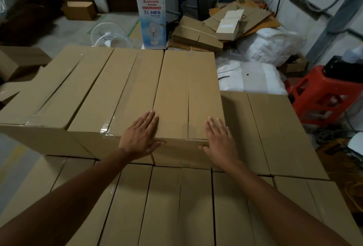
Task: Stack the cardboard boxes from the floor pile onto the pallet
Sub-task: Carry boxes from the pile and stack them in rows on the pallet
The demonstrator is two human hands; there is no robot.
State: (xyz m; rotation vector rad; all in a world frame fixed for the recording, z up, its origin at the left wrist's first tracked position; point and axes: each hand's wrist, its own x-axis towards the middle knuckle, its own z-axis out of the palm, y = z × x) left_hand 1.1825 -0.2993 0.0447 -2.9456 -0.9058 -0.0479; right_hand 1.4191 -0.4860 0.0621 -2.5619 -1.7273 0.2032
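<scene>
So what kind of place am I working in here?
Likely a storeroom or small warehouse: stacked cardboard boxes under both hands, flattened cartons piled by the wall, a boxed table fan, and a red crate.

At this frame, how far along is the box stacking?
Done: a lower layer of boxes is laid, and an upper row runs across it. In hand: left hand and right hand rest flat on the rightmost upper box. Left: the lower box beside it is uncovered; the floor pile and pallet are out of view.
</scene>
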